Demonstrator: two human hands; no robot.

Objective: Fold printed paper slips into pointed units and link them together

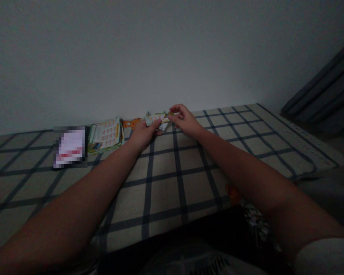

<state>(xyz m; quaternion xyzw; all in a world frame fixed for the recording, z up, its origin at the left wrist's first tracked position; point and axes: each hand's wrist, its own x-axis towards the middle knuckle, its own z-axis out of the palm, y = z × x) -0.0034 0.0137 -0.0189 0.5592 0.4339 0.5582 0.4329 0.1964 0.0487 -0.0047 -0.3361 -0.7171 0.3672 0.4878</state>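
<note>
Near the far edge of the counter (164,172), the left hand (143,134) pinches the paper (154,118) and the right hand (186,121) pinches its end, so uneven pulling could tear it.

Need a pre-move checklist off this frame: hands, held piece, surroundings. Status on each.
1. Left hand holds the printed paper piece: ok, thumb on top.
2. Right hand at the piece's right end: ok.
3. Right hand's grip closed on the piece: cannot tell, too small and dim.
4. Printed stack free of the left forearm: cannot tell, they meet in this view.
5. Pixelated item identifiable: not ok, masked.
6. Lighting: not ok, dim.
</note>
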